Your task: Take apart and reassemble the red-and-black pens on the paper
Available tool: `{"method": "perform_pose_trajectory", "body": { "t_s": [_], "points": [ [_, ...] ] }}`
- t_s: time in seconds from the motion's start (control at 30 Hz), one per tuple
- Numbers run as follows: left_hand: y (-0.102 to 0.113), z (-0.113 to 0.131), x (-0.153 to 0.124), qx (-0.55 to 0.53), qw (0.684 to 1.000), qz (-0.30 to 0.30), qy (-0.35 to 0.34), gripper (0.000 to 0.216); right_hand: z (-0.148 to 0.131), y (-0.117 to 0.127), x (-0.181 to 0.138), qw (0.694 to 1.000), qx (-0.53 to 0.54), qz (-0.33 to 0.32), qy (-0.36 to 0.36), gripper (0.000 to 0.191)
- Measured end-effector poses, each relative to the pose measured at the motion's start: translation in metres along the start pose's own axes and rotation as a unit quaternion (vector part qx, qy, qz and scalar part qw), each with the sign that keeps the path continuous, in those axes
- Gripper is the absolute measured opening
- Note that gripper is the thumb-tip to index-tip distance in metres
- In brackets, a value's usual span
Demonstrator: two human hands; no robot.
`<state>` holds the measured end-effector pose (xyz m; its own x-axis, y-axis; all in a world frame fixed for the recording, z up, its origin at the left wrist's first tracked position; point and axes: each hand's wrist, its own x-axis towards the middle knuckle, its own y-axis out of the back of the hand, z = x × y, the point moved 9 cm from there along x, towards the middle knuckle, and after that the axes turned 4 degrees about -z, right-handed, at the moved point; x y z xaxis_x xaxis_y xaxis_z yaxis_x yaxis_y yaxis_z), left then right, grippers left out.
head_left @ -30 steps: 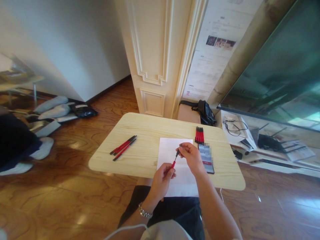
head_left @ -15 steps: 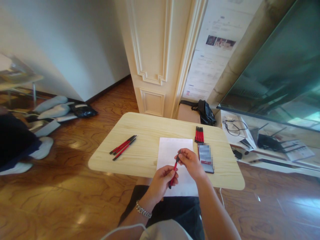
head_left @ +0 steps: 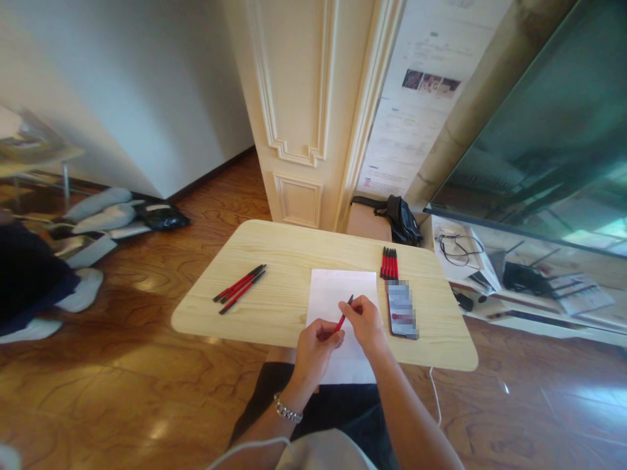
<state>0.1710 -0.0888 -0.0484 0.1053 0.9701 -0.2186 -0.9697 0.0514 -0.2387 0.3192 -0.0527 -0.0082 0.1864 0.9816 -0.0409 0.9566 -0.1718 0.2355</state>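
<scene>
Over the white sheet of paper (head_left: pixel 343 284), both my hands grip one red and black pen (head_left: pixel 340 322), tilted with its black end up and to the right. My left hand (head_left: pixel 316 346) is closed round its lower part, hiding that end. The fingers of my right hand (head_left: pixel 363 320) pinch it near the black upper end. Three red and black pens (head_left: pixel 243 287) lie loosely together on the left of the table. At the right, a row of several like pens (head_left: pixel 390 264) lies side by side just above a phone (head_left: pixel 402 310).
The light wooden table (head_left: pixel 289 245) has rounded corners. Behind it are a cream panelled door (head_left: pixel 298 98) and a black bag (head_left: pixel 404 220). A white cable (head_left: pixel 435 398) hangs at the right edge. On the far left, a person's shoe (head_left: pixel 85 292) stands on the floor.
My right hand has moved slightly left and down along the pen, and less of the pen shows between my hands. The pens on the table lie as before.
</scene>
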Motion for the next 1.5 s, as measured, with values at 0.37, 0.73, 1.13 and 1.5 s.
{"method": "perform_pose_trajectory", "body": {
  "t_s": [0.37, 0.73, 1.13, 1.5],
  "points": [
    [-0.012, -0.009, -0.001, -0.09, 0.993, -0.039, 0.064, 0.027, -0.003, -0.008, 0.002, 0.98, 0.184, -0.068, -0.015, 0.026],
    [-0.012, -0.013, -0.002, -0.111, 0.991, -0.029, 0.072, 0.03, 0.001, -0.011, -0.001, 0.977, 0.202, -0.066, -0.028, 0.027],
    [-0.013, -0.015, -0.005, -0.108, 0.991, -0.02, 0.078, 0.031, 0.005, -0.011, -0.003, 0.977, 0.203, -0.06, -0.03, 0.022],
    [-0.014, -0.017, -0.006, -0.117, 0.99, -0.018, 0.082, 0.031, 0.004, -0.011, -0.003, 0.981, 0.188, -0.044, -0.027, 0.024]
  ]
}}
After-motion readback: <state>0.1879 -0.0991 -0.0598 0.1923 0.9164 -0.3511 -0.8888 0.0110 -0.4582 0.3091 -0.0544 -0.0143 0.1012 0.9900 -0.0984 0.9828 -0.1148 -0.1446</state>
